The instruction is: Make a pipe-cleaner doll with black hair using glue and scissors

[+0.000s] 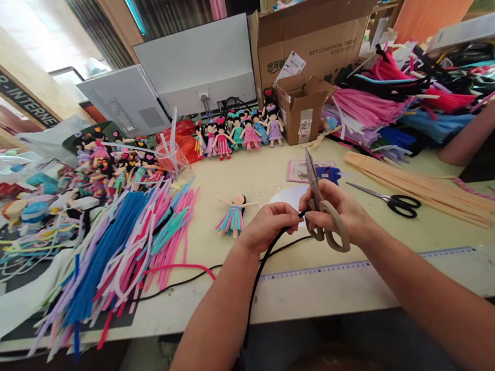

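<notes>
My left hand [275, 221] pinches a black pipe cleaner [263, 268], whose long end hangs down past the table's front edge. In my right hand [342, 209] are scissors with grey-beige handles [338, 231], blades pointing up and away. The right fingertips also meet the black pipe cleaner's short end, close to the left fingers. Left of my hands lies a small doll [233, 215] with a striped pastel skirt and arms spread. Beneath and behind the hands is a white round sheet [282, 198], partly covered.
Pipe cleaners in many colours [114, 245] are heaped at left, with peach strips [425, 189] at right beside black-handled scissors [390, 198]. Finished dolls [247, 132] stand at the back near a small carton [303, 108]. A ruler [403, 258] runs along the front edge.
</notes>
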Demonstrator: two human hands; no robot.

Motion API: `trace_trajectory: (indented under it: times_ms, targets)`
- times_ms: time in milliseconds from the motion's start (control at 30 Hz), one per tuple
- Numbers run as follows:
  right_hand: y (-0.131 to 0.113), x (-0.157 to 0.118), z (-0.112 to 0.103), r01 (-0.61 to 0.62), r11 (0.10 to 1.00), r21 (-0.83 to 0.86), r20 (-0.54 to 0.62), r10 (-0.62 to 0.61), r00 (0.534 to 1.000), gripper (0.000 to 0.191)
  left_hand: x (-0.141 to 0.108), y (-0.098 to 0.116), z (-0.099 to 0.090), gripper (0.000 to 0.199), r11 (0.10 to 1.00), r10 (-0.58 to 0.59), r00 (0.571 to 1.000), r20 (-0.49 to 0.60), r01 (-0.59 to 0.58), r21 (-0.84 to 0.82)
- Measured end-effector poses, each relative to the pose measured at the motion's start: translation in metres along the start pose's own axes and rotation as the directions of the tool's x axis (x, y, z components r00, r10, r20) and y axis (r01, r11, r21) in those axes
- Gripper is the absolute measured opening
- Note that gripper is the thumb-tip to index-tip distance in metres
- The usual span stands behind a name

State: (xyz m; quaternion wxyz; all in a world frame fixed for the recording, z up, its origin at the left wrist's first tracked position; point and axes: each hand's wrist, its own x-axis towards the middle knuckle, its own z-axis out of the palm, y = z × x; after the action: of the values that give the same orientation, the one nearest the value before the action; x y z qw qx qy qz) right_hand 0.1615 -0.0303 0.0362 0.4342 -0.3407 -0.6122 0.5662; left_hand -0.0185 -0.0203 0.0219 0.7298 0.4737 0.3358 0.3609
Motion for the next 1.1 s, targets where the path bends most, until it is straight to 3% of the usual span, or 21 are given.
trace_trajectory:
  times_ms: [300, 400, 533, 633, 733, 800, 900, 1100]
  targets:
    - [0.006, -0.004, -0.004, -0.039, 0.997, 0.069, 0.120, 0.030, 0.992, 0.030, -0.003, -0.001, 0.000, 0.021, 0.998, -0.022, 0.995, 0.101, 0.016, 0.062]
    - [-0.001, -0.002, -0.009, -0.047, 0.999, 0.027, 0.152, 0.042, 0.988, 0.027, -0.003, 0.000, -0.003, 0.019, 0.998, -0.003, 0.996, 0.091, -0.002, 0.056]
    - [-0.016, 0.005, -0.016, -0.035, 0.987, -0.160, 0.090, 0.050, 0.995, 0.027, 0.000, 0.004, -0.016, 0.020, 0.995, 0.085, 0.985, -0.152, -0.075, 0.068]
    - [-0.017, 0.011, -0.017, -0.091, 0.977, -0.194, 0.138, 0.119, 0.983, 0.032, 0.004, 0.005, -0.028, 0.023, 0.989, 0.142, 0.915, -0.377, -0.116, 0.092]
    - [-0.008, 0.012, -0.014, -0.232, 0.960, -0.155, 0.247, 0.265, 0.932, 0.039, 0.007, 0.005, -0.035, 0.023, 0.983, 0.183, 0.841, -0.509, -0.142, 0.118]
    - [0.000, 0.009, -0.014, -0.293, 0.943, -0.159, 0.268, 0.327, 0.906, 0.038, 0.008, 0.004, -0.037, 0.024, 0.980, 0.200, 0.809, -0.553, -0.156, 0.127]
    - [0.010, 0.005, -0.015, -0.252, 0.935, -0.251, 0.262, 0.316, 0.912, 0.033, 0.009, 0.004, -0.038, 0.024, 0.973, 0.229, 0.782, -0.580, -0.174, 0.149]
    - [0.015, 0.005, -0.018, -0.132, 0.815, -0.564, 0.235, 0.312, 0.921, 0.025, 0.008, 0.003, -0.034, 0.023, 0.970, 0.236, 0.794, -0.560, -0.156, 0.188]
